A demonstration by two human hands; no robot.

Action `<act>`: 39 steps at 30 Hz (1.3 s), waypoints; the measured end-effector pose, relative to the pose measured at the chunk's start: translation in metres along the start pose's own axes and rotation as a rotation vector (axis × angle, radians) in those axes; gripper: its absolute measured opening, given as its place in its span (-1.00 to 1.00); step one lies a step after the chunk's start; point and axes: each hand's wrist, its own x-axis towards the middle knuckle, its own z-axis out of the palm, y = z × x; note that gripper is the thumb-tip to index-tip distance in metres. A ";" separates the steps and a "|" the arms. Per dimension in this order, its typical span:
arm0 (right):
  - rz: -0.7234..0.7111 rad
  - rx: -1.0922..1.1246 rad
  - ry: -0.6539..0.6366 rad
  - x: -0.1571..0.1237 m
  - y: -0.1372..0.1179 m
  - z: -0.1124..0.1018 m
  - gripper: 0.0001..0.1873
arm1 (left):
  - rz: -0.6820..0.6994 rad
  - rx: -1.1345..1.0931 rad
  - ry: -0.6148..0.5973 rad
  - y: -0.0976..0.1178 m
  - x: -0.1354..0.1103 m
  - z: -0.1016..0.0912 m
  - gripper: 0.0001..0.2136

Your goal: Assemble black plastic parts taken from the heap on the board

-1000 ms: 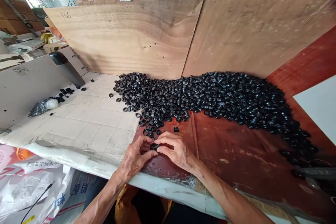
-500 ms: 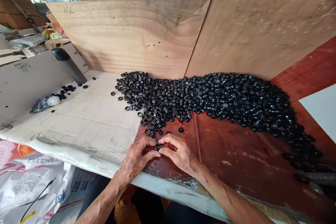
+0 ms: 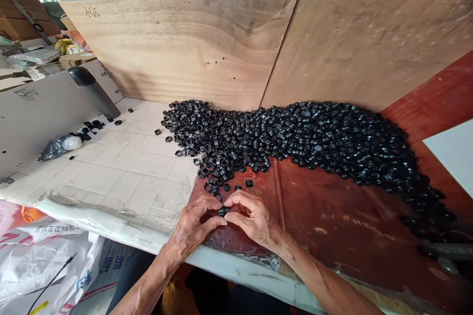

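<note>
Between my two hands, low over the red-brown board, is a small black plastic cap-like fitting [image 3: 222, 211]. My right hand [image 3: 252, 214] pinches it between thumb and fingers from the right. From the left, the bent thumb and forefinger of my left hand [image 3: 196, 220] close around its other end; the fingertips partly hide it. Just beyond my fingertips lie loose black rings and caps, among them one cap [image 3: 249, 183]. Behind them stretches a long pile of black plastic parts [image 3: 310, 133], with open rings at the left and shiny caps at the right.
A plywood panel [image 3: 177, 44] stands along the back. On the pale tiled surface [image 3: 129, 177] at left are a dark thermos [image 3: 92, 93], a plastic bag [image 3: 55, 147] and scattered black bits. A padded white edge [image 3: 111, 226] runs along the front, with printed sacks [image 3: 48, 266] below it.
The fitting between my fingers has turned slightly, and my left thumb sits lower. A loose cap beyond my right hand has shifted a little left. The view has moved slightly.
</note>
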 end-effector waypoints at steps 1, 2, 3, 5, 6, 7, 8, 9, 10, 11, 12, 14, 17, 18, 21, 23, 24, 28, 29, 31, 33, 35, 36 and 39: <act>0.013 0.007 -0.007 0.000 0.001 0.001 -0.89 | 0.000 0.000 -0.004 0.001 0.000 0.000 -0.79; 0.025 0.016 -0.015 0.000 0.001 0.001 -0.90 | -0.001 -0.001 -0.008 0.001 0.000 -0.001 -0.79; 0.032 0.028 -0.018 0.000 0.002 0.002 -0.90 | -0.002 -0.001 -0.012 0.002 0.001 -0.001 -0.79; 0.042 0.050 -0.018 0.000 0.002 0.002 -0.90 | 0.007 -0.017 -0.010 0.003 0.002 -0.001 -0.79; 0.042 0.058 -0.016 0.000 0.001 0.001 -0.89 | 0.013 -0.039 -0.005 0.004 0.003 -0.001 -0.78; 0.039 0.066 -0.016 0.000 0.000 0.001 -0.89 | 0.018 -0.068 -0.001 0.004 0.003 -0.001 -0.77; 0.033 0.076 -0.018 0.000 -0.002 0.000 -0.88 | 0.018 -0.100 0.000 0.005 0.003 0.000 -0.77; 0.025 0.084 -0.020 0.000 -0.003 -0.001 -0.87 | 0.016 -0.126 0.000 0.005 0.003 0.000 -0.77; 0.016 0.087 -0.022 0.000 -0.005 -0.001 -0.87 | 0.011 -0.143 -0.003 0.004 0.003 0.001 -0.78; 0.004 0.082 -0.020 0.000 -0.006 -0.002 -0.86 | 0.003 -0.147 -0.008 0.004 0.002 0.001 -0.78; -0.007 0.069 -0.015 0.000 -0.006 -0.002 -0.86 | 0.000 -0.144 -0.010 0.003 0.002 0.002 -0.78; -0.028 0.025 0.012 0.000 -0.006 -0.001 -0.87 | 0.004 -0.131 -0.009 0.001 0.000 0.002 -0.77; -0.085 -0.050 0.061 -0.001 -0.004 0.002 -0.86 | 0.029 -0.103 0.003 -0.004 -0.001 0.003 -0.75; -0.107 -0.073 0.071 -0.001 -0.003 0.003 -0.85 | 0.038 -0.088 0.008 -0.006 -0.002 0.003 -0.74; -0.159 -0.145 0.072 -0.003 -0.002 0.005 -0.78 | 0.058 -0.038 0.009 -0.008 -0.002 0.002 -0.73; -0.181 -0.198 0.056 -0.004 -0.002 0.006 -0.77 | 0.059 -0.019 -0.006 -0.007 -0.002 0.001 -0.74; -0.191 -0.224 0.043 -0.004 -0.002 0.006 -0.80 | 0.058 -0.016 -0.014 -0.007 -0.002 0.001 -0.74; -0.218 -0.290 0.009 -0.005 -0.002 0.005 -0.88 | 0.062 -0.023 -0.013 -0.004 0.000 0.001 -0.74; -0.231 -0.293 0.017 -0.005 -0.002 0.005 -0.89 | 0.068 -0.028 -0.003 -0.004 0.000 0.002 -0.74; -0.252 -0.281 0.041 -0.003 -0.002 0.005 -0.91 | 0.076 -0.036 0.014 -0.006 0.000 0.003 -0.74; -0.259 -0.259 0.048 -0.001 -0.001 0.005 -0.91 | 0.072 -0.036 0.020 -0.007 0.000 0.004 -0.75; -0.270 -0.234 0.057 0.001 -0.001 0.005 -0.91 | 0.063 -0.037 0.023 -0.008 0.001 0.004 -0.75; -0.283 -0.219 0.066 0.001 0.000 0.005 -0.91 | 0.059 -0.040 0.025 -0.008 0.001 0.004 -0.76; -0.308 -0.191 0.086 0.001 0.000 0.005 -0.91 | 0.040 -0.045 0.030 -0.006 0.002 0.003 -0.80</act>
